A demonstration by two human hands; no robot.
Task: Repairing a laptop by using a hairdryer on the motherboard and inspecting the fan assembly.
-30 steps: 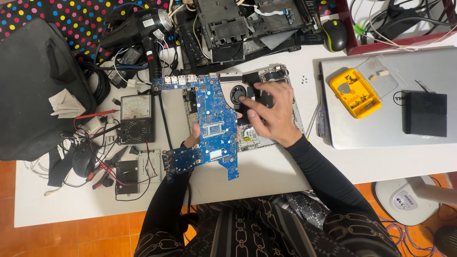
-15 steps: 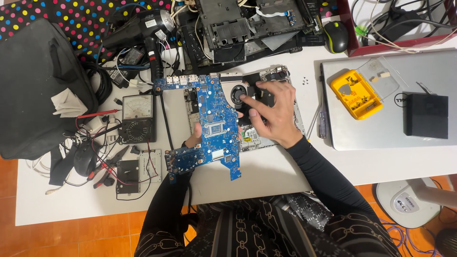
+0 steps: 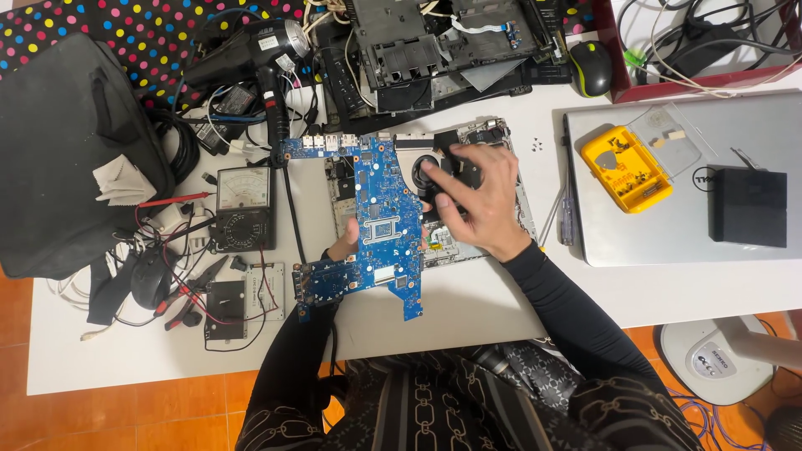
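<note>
While the head camera looks straight down on the white worktop [image 3: 468, 309], the left hand [image 3: 344, 244] grips the near left edge of a blue circuit board [image 3: 383, 221], thumb on top and fingers mostly hidden beneath it. This board lies tilted over an opened silver laptop base [image 3: 514, 200] near the middle of the worktop. The right hand [image 3: 476, 200] rests on a black cooling fan [image 3: 434, 179] seated in that base, just right of the board; its fingers are bent and loosely spread over the fan, thumb and forefinger touching the fan's housing.

To the left, an analogue multimeter [image 3: 242, 209] stands with red and black leads trailing beside it, and a black heat gun [image 3: 251, 54] lies farther off. A grey bag [image 3: 67, 150] fills the far left. On the far side, a stripped black laptop chassis [image 3: 443, 42] lies next to a black mouse [image 3: 591, 67]. At right, a closed silver laptop [image 3: 668, 234] carries a yellow parts box [image 3: 625, 169] and a small black box [image 3: 748, 206]; a screwdriver [image 3: 566, 209] lies alongside its left edge.
</note>
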